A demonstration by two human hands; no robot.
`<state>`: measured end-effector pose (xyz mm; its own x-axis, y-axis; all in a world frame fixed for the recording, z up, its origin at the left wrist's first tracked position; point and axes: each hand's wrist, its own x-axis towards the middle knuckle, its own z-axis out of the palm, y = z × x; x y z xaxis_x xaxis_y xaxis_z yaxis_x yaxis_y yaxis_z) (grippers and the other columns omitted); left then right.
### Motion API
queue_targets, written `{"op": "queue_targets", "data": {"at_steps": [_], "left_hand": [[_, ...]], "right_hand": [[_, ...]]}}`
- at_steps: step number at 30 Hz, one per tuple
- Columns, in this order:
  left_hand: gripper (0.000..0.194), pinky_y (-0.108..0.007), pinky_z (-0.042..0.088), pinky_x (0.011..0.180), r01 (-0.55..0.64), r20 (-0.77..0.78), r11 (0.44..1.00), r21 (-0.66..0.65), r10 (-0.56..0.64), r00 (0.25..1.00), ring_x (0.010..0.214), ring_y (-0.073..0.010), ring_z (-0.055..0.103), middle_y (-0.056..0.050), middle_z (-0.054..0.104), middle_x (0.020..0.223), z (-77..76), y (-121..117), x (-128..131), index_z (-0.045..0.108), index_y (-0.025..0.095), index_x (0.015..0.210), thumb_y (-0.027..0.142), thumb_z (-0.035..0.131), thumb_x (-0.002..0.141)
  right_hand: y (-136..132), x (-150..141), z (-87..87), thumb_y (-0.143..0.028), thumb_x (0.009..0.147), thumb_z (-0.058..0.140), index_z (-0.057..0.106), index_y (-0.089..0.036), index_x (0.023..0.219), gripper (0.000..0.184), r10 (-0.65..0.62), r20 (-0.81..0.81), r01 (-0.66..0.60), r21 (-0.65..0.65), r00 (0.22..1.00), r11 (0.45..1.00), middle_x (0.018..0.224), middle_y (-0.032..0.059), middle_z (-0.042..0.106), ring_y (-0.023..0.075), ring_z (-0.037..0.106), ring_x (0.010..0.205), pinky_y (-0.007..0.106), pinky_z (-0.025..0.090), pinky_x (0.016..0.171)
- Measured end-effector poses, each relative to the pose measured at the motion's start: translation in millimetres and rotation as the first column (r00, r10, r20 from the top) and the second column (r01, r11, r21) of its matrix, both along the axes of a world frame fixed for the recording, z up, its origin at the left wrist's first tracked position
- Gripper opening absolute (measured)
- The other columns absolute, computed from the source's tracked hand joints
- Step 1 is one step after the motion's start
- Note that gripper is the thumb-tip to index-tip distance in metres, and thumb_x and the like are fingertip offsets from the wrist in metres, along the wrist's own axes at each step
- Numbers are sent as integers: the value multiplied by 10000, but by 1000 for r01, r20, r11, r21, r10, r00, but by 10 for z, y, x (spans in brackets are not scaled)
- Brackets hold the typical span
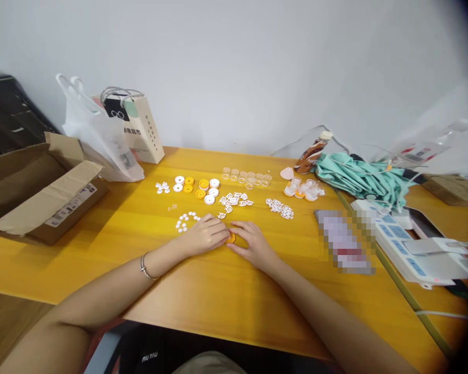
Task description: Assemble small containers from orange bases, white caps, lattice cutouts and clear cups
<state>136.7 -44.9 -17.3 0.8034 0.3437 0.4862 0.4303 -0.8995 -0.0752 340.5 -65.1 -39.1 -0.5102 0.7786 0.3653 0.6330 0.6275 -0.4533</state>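
Well, through the head view I have the small orange piece (231, 238) right in the gap between the two hands, above or on the table (203, 311); I cannot tell whether it touches the wood. The left hand (207, 235) lies to its left and covers that side, fingers bent and close together, tips at the piece's edge. Its thumb is hidden from me, so I cannot tell whether it truly pinches. The right hand (253, 244) comes in from the other side, half open in a C, the fingers beyond the piece and the thumb on the near side. Whether those tips press on it, I cannot tell either.

Neither hand is clearly nearer, so I judge that any move from here turns on this facing pair: piece in the middle, a hand at each side. Its outline is partly covered, and I make out no long axis.

Around them, I see white rounds (184, 227) just beside the left hand, on its far left side. Lacy white pieces (229, 209) lie straight beyond the gap, near both hands, and a second lacy cluster (287, 212) sits beyond the right hand, off to its right.
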Motion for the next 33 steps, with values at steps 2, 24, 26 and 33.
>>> {"op": "queue_targets", "data": {"at_steps": [2, 24, 26, 33], "left_hand": [[135, -295, 336, 709, -5, -6, 1000, -6, 5, 1000, 807, -144, 547, -27, 654, 833, -15, 4, -2, 559, 146, 890, 212, 442, 908], [193, -277, 392, 725, -23, 70, 980, -199, 38, 997, 847, -153, 575, -50, 659, 923, 43, -46, -97, 583, 164, 972, 309, 498, 877], [210, -277, 409, 743, -27, 71, 969, -246, 46, 996, 868, -158, 577, -61, 653, 950, 19, -53, -104, 581, 161, 992, 315, 492, 880], [186, -292, 446, 771, -74, 8, 966, -248, 79, 997, 901, -164, 580, -70, 639, 962, -12, -106, -69, 588, 165, 974, 246, 435, 906]], "right_hand": [[3, 2, 0, -347, 800, 588, 590, -216, 1053, 285, -1, 0, 1, -1, 1000, 1000, 1175, 98, 581, 237, 530, 1097, 454, 370, 983], [-5, 13, -7, -374, 809, 577, 546, -243, 1137, 354, 2, -22, -3, -21, 1000, 1000, 1195, 87, 579, 239, 524, 1115, 476, 368, 988], [-9, 19, 0, -386, 790, 598, 507, -238, 1185, 432, -4, -42, 3, -30, 999, 1000, 1193, 92, 582, 249, 525, 1118, 490, 363, 995], [-55, 74, -8, -321, 803, 588, 521, -223, 1108, 328, -38, -219, 30, -37, 975, 999, 1062, 80, 634, 215, 596, 1005, 391, 487, 885]]}}
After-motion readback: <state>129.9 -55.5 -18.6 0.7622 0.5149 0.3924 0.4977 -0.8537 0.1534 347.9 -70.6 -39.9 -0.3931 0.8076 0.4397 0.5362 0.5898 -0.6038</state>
